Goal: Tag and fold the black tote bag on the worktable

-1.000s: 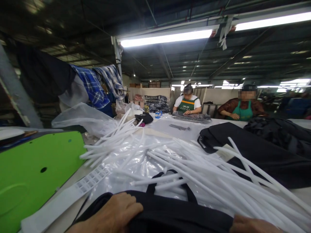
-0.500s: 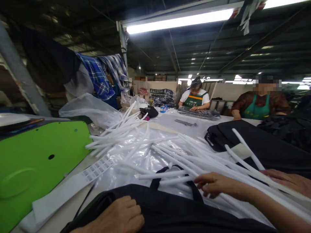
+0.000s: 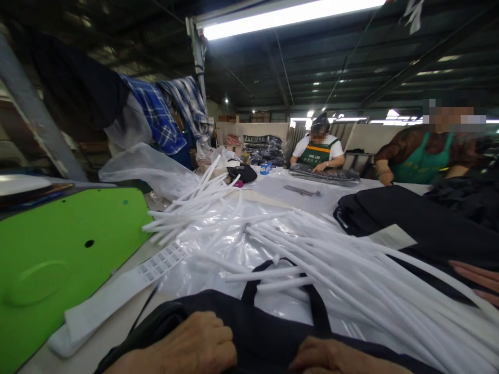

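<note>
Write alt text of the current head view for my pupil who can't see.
A person's left hand and right hand rest on black fabric with a strap loop. White tubes lie beyond, a green panel to the left, two aproned people behind.

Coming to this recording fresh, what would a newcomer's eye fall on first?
Probably the bright green panel filling the lower left, and the jumble of white rods strewn over clear plastic through the middle and toward the right. At the bottom edge, the left hand and right hand lie on a black fabric item with a strap loop.
</note>
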Demonstrator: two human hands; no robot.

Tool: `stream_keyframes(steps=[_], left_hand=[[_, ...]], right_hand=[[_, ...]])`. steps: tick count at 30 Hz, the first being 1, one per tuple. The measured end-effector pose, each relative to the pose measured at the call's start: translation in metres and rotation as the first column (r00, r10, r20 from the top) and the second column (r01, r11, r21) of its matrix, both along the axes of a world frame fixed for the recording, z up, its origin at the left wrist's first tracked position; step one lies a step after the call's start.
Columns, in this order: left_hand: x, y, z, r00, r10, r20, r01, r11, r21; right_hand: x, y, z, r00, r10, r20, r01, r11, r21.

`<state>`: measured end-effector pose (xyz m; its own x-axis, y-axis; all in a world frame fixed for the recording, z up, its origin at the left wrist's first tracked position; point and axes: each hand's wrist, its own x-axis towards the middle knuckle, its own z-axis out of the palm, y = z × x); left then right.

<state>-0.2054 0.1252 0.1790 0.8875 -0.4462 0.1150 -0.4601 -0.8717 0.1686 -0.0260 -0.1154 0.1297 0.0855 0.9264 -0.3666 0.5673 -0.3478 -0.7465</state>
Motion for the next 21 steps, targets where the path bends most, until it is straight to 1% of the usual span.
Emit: stream_keyframes(steps=[1,2,5,8,11,14,16,19,21], left_hand=[[0.002,0.002,-0.003,0.998,0.025,-0.057,-0.026,1.0,-0.01],[0.006,0.005,-0.006,0.989,0.058,-0.133,-0.06,0.998,-0.013],[0.026,0.012,-0.014,0.923,0.159,-0.351,-0.168,0.986,0.006],[0.048,0.02,-0.021,0.883,0.169,-0.437,-0.196,0.98,-0.018],[0.063,0.029,-0.037,0.864,0.173,-0.473,-0.227,0.972,-0.059],[0.074,0.037,-0.059,0.835,0.195,-0.514,-0.267,0.961,-0.068],[0.08,0.042,-0.072,0.824,0.187,-0.534,-0.267,0.961,-0.077],[0.087,0.049,-0.087,0.826,0.164,-0.54,-0.264,0.958,-0.113],[0.092,0.054,-0.096,0.84,0.153,-0.521,-0.268,0.951,-0.153]], right_hand=[[0.0,0.002,-0.002,0.998,0.023,-0.05,-0.024,0.999,-0.026],[0.001,0.003,-0.006,0.997,0.017,-0.077,-0.021,0.999,-0.048],[0.006,0.003,-0.021,0.992,-0.059,-0.108,0.046,0.992,-0.12],[0.009,0.003,-0.032,0.979,-0.154,-0.13,0.128,0.973,-0.193],[0.011,0.004,-0.033,0.965,-0.238,-0.114,0.204,0.947,-0.248],[0.015,0.004,-0.025,0.962,-0.272,-0.036,0.257,0.937,-0.236],[0.022,0.001,-0.017,0.953,-0.299,0.056,0.304,0.931,-0.2],[0.037,-0.013,-0.006,0.912,-0.34,0.229,0.381,0.909,-0.169],[0.049,-0.026,-0.004,0.889,-0.344,0.303,0.413,0.888,-0.204]])
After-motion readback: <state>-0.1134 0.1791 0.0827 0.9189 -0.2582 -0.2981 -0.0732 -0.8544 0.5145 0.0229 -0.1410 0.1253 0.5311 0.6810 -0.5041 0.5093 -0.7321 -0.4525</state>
